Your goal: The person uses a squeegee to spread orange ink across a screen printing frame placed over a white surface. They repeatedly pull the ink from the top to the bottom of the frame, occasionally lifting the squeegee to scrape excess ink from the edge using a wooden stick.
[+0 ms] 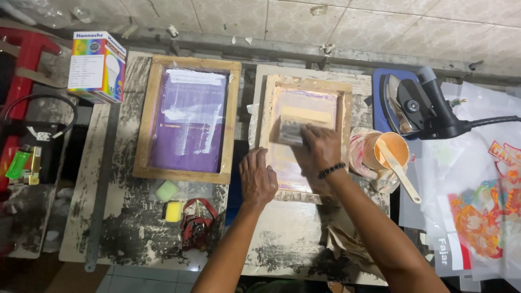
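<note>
My right hand [320, 147] has its grip closed around a squeegee [291, 132], the blade pressed down on the mesh of the small wooden screen frame [305, 87] in front of me. My left hand [257, 179] is not gripping anything: it lies flat, palm down, on the near left corner of that frame, bracing it against the desk [282, 239].

The squeegee sits in the upper half of the mesh, just ahead of my right knuckles. A pale orange film shows on the mesh beyond the blade and beneath my wrist, so I judge the ink is already on the screen and the stroke is partway through; the frame is flat on the desk, not yet lifted.

Just right of my right hand stands a cup of orange ink [392, 149] with a flat stirring stick [399, 171] leaning out of it. Farther right rests a clothes iron [418, 106]. Left of my left hand lies 1 larger frame with a purple screen [187, 119], untouched, with 2 small sponges [169, 199] near it.
</note>
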